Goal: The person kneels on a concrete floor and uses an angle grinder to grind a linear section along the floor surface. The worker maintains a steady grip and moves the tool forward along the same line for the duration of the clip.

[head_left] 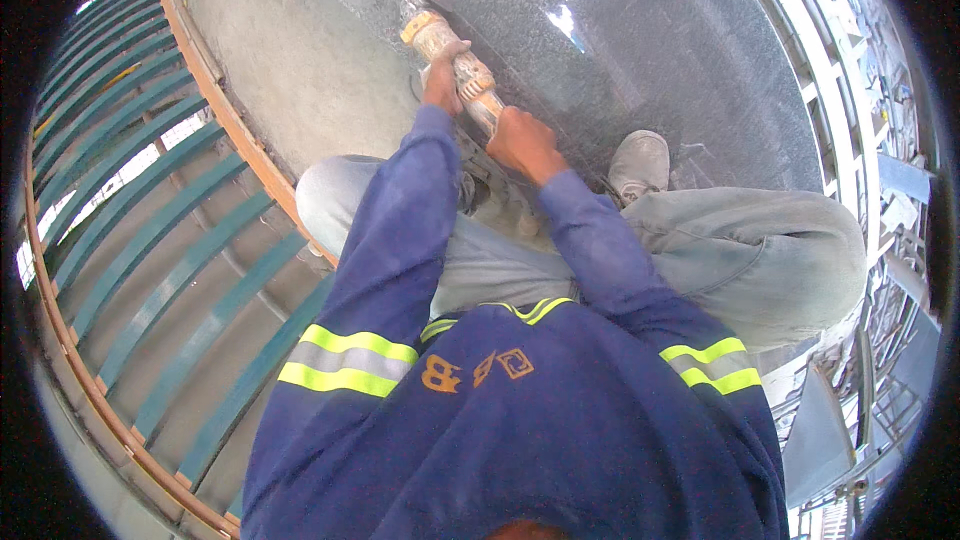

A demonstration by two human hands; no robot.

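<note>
With both hands I grip a dusty yellow angle grinder (478, 80), lying aslant with its head pointing away to the far left. My left hand (443, 80) is closed round the body just behind the head. Further back, my right hand (525, 143) wraps the rear end. The grinder's head is down at a dark grey, dusty slab surface (660, 50), close to where it meets a paler strip (270, 30). Any disc under the head is hard to make out, so I cannot tell if it touches.
Curving along the left is a railing with teal bars (200, 260) and an orange-brown edge (235, 130). White metal rails (835, 70) run down the right, with jumbled metal pieces (890, 340) beyond. My bent legs and a dusty shoe (638, 165) flank the grinder.
</note>
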